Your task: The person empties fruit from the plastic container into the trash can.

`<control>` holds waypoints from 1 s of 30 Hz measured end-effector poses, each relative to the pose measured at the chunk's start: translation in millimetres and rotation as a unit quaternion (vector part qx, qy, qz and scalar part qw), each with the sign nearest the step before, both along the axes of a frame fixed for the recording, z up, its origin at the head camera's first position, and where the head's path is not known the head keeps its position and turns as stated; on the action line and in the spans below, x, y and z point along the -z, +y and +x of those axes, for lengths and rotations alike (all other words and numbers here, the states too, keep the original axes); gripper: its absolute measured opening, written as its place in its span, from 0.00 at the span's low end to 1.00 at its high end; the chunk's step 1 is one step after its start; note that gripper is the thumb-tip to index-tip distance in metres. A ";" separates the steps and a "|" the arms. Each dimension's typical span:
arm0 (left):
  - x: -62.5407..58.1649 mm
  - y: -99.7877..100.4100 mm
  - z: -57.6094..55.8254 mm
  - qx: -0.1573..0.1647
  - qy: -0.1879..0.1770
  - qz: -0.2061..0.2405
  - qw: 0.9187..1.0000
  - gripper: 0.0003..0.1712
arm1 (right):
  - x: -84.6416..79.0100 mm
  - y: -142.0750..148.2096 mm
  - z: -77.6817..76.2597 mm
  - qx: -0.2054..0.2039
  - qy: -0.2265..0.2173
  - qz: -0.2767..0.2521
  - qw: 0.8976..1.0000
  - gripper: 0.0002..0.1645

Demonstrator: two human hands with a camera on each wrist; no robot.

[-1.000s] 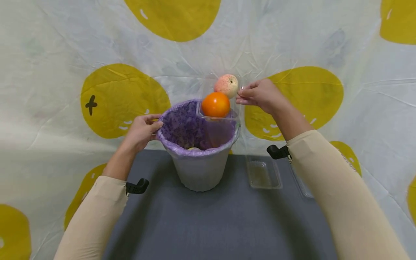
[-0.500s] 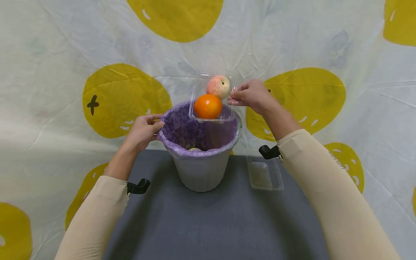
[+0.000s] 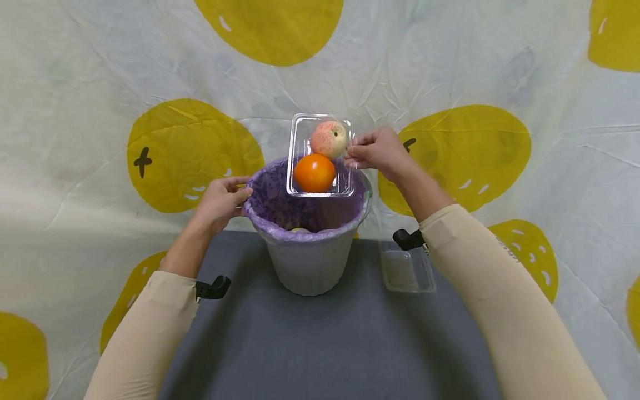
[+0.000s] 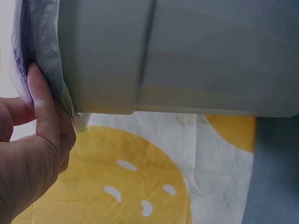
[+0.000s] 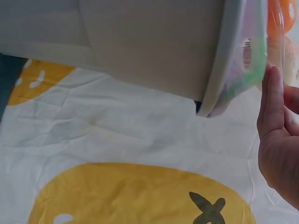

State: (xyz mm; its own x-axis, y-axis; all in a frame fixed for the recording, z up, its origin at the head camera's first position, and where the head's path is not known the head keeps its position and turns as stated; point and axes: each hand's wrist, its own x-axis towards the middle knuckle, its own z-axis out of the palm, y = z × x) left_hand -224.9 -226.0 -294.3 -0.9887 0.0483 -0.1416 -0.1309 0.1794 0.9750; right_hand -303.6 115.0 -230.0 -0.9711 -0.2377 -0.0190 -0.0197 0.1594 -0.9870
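Note:
A grey-white bin (image 3: 310, 266) stands on the table, lined with a purple plastic bag (image 3: 280, 197). My left hand (image 3: 220, 203) pinches its lined rim on the left side; in the left wrist view the thumb and fingers (image 4: 43, 105) have the bag's edge between them. Above the bin's mouth, my right hand (image 3: 377, 151) pinches the right edge of a clear plastic tray (image 3: 302, 133). The tray tilts toward me and bears an orange (image 3: 314, 173) with a peach (image 3: 328, 139) behind it. Something pale and round (image 3: 300, 229) shows partly inside the bin.
Another clear plastic tray (image 3: 409, 273) lies on the dark grey table (image 3: 320, 350), right of the bin. Behind the table hangs a white cloth (image 3: 380, 66) with large yellow shapes.
My right hand has moved left and slightly down, carrying the tray with the orange and peach further over the bin. My left hand has kept its place on the rim.

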 end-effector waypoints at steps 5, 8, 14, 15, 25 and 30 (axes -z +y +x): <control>-0.1 1.2 0.5 0.003 0.002 0.002 1.000 0.30 | 4.9 -0.4 0.6 0.013 0.021 -0.015 1.000 0.07; -0.5 1.8 1.3 0.004 0.001 0.002 1.000 0.30 | 7.4 0.1 1.1 0.019 0.033 -0.020 0.999 0.07; -1.8 1.9 2.8 0.005 0.004 -0.003 1.000 0.29 | 9.4 2.0 2.4 0.025 0.055 -0.035 0.998 0.12; -2.0 1.9 3.0 0.005 0.004 -0.003 1.000 0.29 | 9.3 2.2 2.8 0.024 0.057 -0.039 0.997 0.13; -2.0 2.0 3.7 0.005 0.001 -0.002 1.000 0.29 | 9.5 1.7 4.7 0.026 0.061 -0.056 0.996 0.12; -2.3 2.8 4.3 0.002 0.001 -0.004 1.000 0.29 | 10.7 -0.1 5.7 0.033 0.063 -0.055 0.996 0.14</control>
State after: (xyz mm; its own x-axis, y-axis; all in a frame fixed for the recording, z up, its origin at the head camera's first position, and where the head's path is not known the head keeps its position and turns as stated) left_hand -220.6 -223.2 -292.0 -0.9889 0.0509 -0.1394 -0.1277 0.1869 0.9740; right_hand -297.9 114.9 -240.7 -0.9776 -0.1675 0.1272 -0.1381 0.0552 -0.9889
